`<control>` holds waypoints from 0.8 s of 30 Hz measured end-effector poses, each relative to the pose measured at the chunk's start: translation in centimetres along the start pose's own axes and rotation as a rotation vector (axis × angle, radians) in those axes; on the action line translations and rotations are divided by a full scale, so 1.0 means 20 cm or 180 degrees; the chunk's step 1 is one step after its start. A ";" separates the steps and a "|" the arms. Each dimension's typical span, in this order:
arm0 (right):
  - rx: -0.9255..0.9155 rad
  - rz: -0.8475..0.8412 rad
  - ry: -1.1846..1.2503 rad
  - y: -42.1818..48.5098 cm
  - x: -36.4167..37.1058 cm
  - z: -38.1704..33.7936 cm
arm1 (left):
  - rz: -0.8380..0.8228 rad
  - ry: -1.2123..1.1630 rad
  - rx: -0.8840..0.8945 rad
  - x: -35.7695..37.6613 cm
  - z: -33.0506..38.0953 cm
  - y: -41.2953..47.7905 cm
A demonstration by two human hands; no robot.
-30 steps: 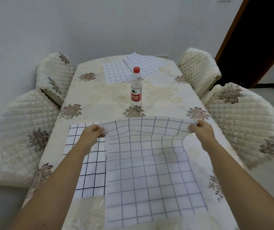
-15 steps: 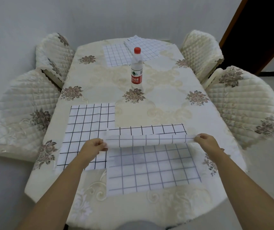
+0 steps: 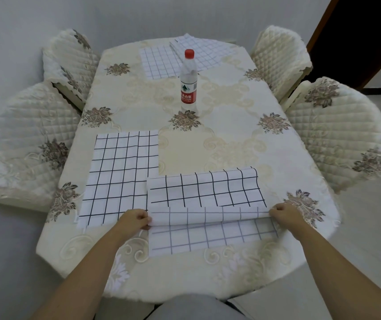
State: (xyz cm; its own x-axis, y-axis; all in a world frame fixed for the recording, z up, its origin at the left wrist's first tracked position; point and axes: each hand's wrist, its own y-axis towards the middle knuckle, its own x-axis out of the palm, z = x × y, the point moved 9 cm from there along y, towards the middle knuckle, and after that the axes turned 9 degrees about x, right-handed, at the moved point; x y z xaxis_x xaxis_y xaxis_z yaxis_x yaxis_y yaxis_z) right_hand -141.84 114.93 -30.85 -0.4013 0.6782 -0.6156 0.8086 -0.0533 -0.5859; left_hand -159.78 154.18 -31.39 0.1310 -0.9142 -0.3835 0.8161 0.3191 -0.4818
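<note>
At the near edge of the counter (image 3: 231,135), my left hand (image 3: 136,219) and right hand (image 3: 283,214) are each pinching a corner of the cloth (image 3: 208,190), holding it doubled over itself. Farther back, a capped bottle (image 3: 188,82) is standing upright, contents unclear.

Bottle (image 3: 188,82) behind two cloths (image 3: 204,190) on table (image 3: 231,139)

Water bottle (image 3: 189,68), red label (image 3: 187,97): white characters "夫山泉", small "SPRING" beneath; rest unreadable.
</note>
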 end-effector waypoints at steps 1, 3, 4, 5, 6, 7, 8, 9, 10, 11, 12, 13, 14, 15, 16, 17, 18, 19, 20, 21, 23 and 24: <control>0.0000 0.0006 -0.0060 0.00 0.00 0.01 | -0.0032 0.0022 -0.0027 0.00 -0.01 0.00; 0.0033 0.0045 -0.0130 0.00 0.00 0.03 | -0.0104 0.0104 -0.0097 0.01 -0.03 0.00; 0.0058 0.0067 -0.0125 0.00 -0.01 0.04 | -0.0137 0.0156 -0.0134 0.01 -0.03 -0.01; 0.0078 0.0086 -0.0119 0.00 -0.01 0.05 | -0.0168 0.0198 -0.0157 0.01 -0.04 -0.01; 0.0077 0.0096 -0.0127 0.00 -0.01 0.06 | -0.0197 0.0225 -0.0166 0.02 -0.04 -0.01; 0.0093 0.0098 -0.0144 0.01 -0.01 0.07 | -0.0220 0.0241 -0.0173 0.02 -0.04 -0.02; 0.0126 0.0104 -0.0162 0.01 -0.01 0.08 | -0.0238 0.0253 -0.0182 0.02 -0.04 -0.02; 0.0185 0.0114 -0.0154 0.01 -0.01 0.09 | -0.0255 0.0279 -0.0188 0.03 -0.03 -0.02; 0.0241 0.0111 -0.0111 0.02 -0.01 0.11 | -0.0265 0.0293 -0.0186 0.03 -0.03 -0.02; 0.0285 0.0102 -0.0044 0.01 -0.01 0.12 | -0.0283 0.0297 -0.0179 0.03 -0.04 -0.02; 0.0306 0.0088 0.0019 0.01 -0.01 0.12 | -0.0303 0.0281 -0.0180 0.03 -0.04 -0.01; 0.0321 0.0078 0.0074 0.01 -0.01 0.13 | -0.0318 0.0304 -0.0182 0.04 -0.05 -0.01; 0.0330 0.0078 0.0129 0.00 -0.01 0.13 | -0.0321 0.0403 -0.0164 0.04 -0.05 0.00; 0.0350 0.0090 0.0187 0.00 -0.01 0.13 | -0.0305 0.0564 -0.0140 0.04 -0.04 0.01; 0.0370 0.0116 0.0240 0.00 -0.01 0.14 | -0.0265 0.0713 -0.0101 0.03 -0.03 0.02; 0.0383 0.0158 0.0278 0.00 -0.01 0.14 | -0.0205 0.0827 -0.0052 0.03 -0.02 0.03; 0.0369 0.0214 0.0276 0.00 -0.01 0.13 | -0.0139 0.0931 0.0005 0.02 0.00 0.05; 0.0327 0.0271 0.0219 -0.01 -0.01 0.10 | -0.0070 0.1058 0.0068 0.01 0.02 0.07; 0.0265 0.0310 0.0130 -0.02 0.00 0.07 | 0.0000 0.1217 0.0134 0.00 0.05 0.08; 0.0195 0.0330 0.0057 -0.03 0.02 0.03 | 0.0063 0.1394 0.0208 0.00 0.08 0.10; 0.0038 0.0292 -0.0007 -0.06 0.07 -0.06 | 0.0217 0.1695 0.0386 -0.01 0.15 0.14; -0.0054 0.0263 -0.0040 -0.08 0.11 -0.11 | 0.0287 0.1829 0.0477 -0.01 0.19 0.15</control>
State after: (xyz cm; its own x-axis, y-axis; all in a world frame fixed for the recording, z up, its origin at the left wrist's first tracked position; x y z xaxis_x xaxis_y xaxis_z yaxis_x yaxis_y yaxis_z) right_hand -143.02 118.15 -30.12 -0.3383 0.6628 -0.6680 0.8463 -0.0961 -0.5239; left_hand -155.15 154.37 -29.81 -0.0878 -0.5902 -0.8024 0.8918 0.3122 -0.3273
